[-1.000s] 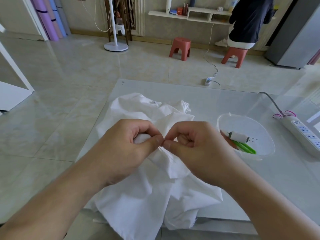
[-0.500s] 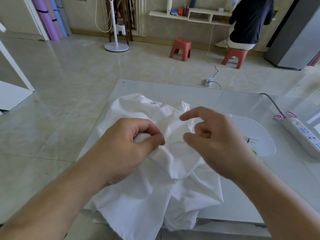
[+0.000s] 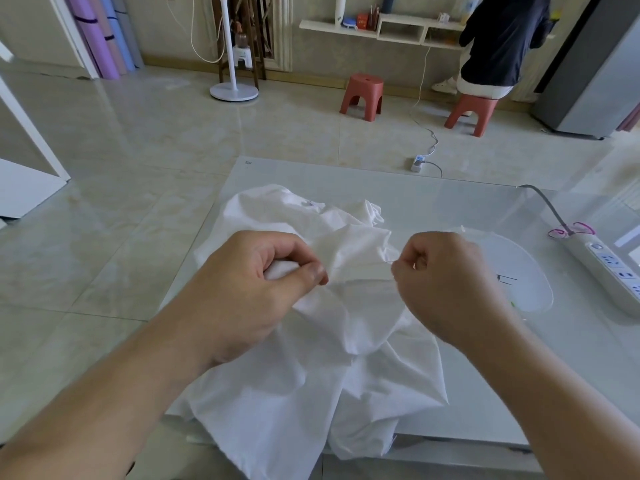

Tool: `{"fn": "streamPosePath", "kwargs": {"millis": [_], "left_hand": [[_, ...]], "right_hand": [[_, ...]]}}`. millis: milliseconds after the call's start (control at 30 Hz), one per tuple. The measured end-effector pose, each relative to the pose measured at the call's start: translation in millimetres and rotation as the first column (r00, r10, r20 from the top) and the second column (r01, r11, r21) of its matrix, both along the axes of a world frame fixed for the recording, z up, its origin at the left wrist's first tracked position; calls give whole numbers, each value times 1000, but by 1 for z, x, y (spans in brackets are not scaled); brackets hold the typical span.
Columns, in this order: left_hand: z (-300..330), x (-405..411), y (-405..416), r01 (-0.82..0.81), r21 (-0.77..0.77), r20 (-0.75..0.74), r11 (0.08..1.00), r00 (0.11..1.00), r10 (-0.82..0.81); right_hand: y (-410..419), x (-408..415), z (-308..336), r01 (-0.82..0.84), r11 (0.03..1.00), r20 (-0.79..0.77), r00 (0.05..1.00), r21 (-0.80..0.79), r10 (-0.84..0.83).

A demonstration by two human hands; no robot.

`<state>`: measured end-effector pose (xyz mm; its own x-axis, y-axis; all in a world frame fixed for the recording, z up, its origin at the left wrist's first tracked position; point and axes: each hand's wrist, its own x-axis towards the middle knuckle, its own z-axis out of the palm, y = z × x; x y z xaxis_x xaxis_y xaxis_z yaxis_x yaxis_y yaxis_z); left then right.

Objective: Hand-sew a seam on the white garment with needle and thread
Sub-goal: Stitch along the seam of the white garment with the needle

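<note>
White garment (image 3: 311, 368) lying crumpled on glass counter (image 3: 433, 199), hem hanging over near edge. Left hand (image 3: 256, 289) pinching fabric fold between thumb and curled fingers. Right hand (image 3: 446, 282) hovering just right of fold, fingertips pinching together; needle too small to tell. Clear plastic bowl (image 3: 530, 271) sitting beside, power strip (image 3: 609, 268) further right.

A plain white garment (image 3: 311, 358), no print, is seen on a pale grey-white glossy table (image 3: 450, 202); a translucent white bowl (image 3: 530, 271) w/ a bit of green at its edge is noted at right. White power strip (image 3: 613, 268) w/ grey cable, tied w/ a pink-magenta band (image 3: 571, 231). Beyond, two red-brown stools (image 3: 362, 97), a white fan stand (image 3: 232, 88), purple & blue rolled mats (image 3: 104, 36), beige marbled floor tiles (image 3: 138, 133) are shown; a seated person (image 3: 498, 39) is dressed in dark navy top, white below.
</note>
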<state>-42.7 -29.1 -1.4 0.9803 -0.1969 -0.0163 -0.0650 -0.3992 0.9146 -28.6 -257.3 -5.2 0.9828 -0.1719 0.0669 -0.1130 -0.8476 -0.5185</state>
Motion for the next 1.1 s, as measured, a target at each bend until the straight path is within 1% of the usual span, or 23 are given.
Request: {"fn": "streamPosePath", "kwargs": {"millis": [33,67,100,133,167,200,233,300,400,567,667,800,967,1100], "left_hand": [[0,0,0,2,-2,-2,1000,1000,-2],[1,0,-1,4,-7,-5,1000,1000,-4],[1,-1,-2,6,-9,-7,1000,1000,-6],[1,-1,-2,7,-3,-5,1000,1000,-7],[1,-2,-2,11,6,-2,1000,1000,-11],[1,-2,-2,17,12,0,1000,1000,-17],[1,-2,-2,22,12,0,1000,1000,-22],[0,-1,-2,23,-2,-1,1000,1000,-23],[0,0,-2,3,-13,-4,1000,1000,-3],[0,0,-1,-9,-18,3,1000,1000,9],[1,1,0,-12,-16,0,1000,1000,12],[2,1,0,-8,-20,10,1000,1000,8],[1,0,2,-14,-32,21,999,1000,15],[2,-1,3,-24,-39,51,999,998,26]], "right_hand": [[3,-3,2,-44,999,19,999,5,43],[7,-7,5,-127,990,28,992,59,125],[11,-11,7,-225,962,36,974,157,222],[16,-15,10,-306,912,30,950,275,310],[21,-18,12,-363,862,39,926,353,374],[24,-20,12,-400,838,47,909,370,413],[28,-21,11,-414,837,62,905,358,421],[31,-21,6,-401,854,82,914,332,397],[27,-16,3,-317,877,84,948,362,308],[11,-3,-2,-129,937,-4,990,324,138],[7,1,-3,-64,957,-40,996,281,79],[8,2,-2,-40,963,-81,995,267,63],[3,-1,4,-56,987,-180,980,148,83],[1,-2,10,-44,991,-252,965,129,76]]}}
